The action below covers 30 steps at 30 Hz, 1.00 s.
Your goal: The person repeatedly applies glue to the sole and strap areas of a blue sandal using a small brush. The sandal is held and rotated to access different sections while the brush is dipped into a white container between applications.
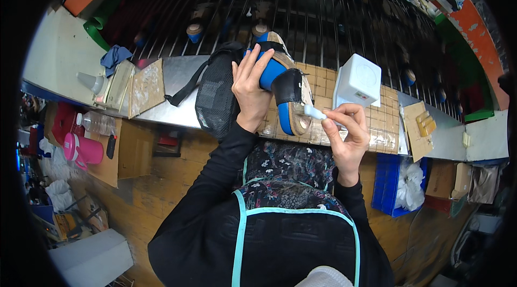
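My left hand [251,83] is closed around a sandal on a blue shoe last [284,93], with the beige sole side turned partly up and black straps wrapped across it. In my right hand [347,136] a small pale applicator [314,112] is pinched between thumb and fingers; its rounded tip is at the sole near the toe end, and whether it touches cannot be told. Under the sandal is a taped cardboard sheet [385,120]. A white square container [360,79] stands right of the sandal, and a black mesh bag-like item [217,96] lies to its left.
Beyond the bench edge, a rack of metal rods [307,23] carries several more lasts. Cardboard pieces [146,89] and a blue cloth [115,60] lie at left; yellowish blocks [425,124] at right. Below are a pink jug [83,149] and a blue crate [386,184] with white plastic.
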Tool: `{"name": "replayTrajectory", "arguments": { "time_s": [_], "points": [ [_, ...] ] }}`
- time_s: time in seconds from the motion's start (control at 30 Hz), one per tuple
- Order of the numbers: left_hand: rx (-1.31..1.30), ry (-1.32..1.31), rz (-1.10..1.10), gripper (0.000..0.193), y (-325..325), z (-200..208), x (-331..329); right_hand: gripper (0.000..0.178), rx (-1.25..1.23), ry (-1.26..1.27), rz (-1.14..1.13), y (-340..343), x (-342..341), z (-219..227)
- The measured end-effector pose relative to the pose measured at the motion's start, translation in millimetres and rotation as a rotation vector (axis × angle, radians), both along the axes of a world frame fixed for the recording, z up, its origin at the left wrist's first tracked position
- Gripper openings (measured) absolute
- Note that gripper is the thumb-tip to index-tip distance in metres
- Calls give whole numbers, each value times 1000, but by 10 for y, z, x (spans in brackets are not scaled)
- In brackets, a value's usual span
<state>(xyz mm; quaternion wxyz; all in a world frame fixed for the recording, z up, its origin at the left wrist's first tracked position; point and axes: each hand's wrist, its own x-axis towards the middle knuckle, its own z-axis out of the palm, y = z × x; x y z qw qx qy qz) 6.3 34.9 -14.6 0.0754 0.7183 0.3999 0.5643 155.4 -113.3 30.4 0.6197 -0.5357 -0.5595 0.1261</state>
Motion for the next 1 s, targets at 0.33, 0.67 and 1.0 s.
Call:
{"name": "replayTrajectory", "arguments": {
  "time_s": [0.33,0.67,1.0],
  "points": [
    [-210,30,-123,60,-101,77,38,16,42,-76,82,88,113,82],
    [-315,14,-369,52,-219,226,50,18,90,-213,103,189,273,313],
    [-564,86,-619,63,-241,-47,92,18,117,-234,139,249,317,346]
  ]
}}
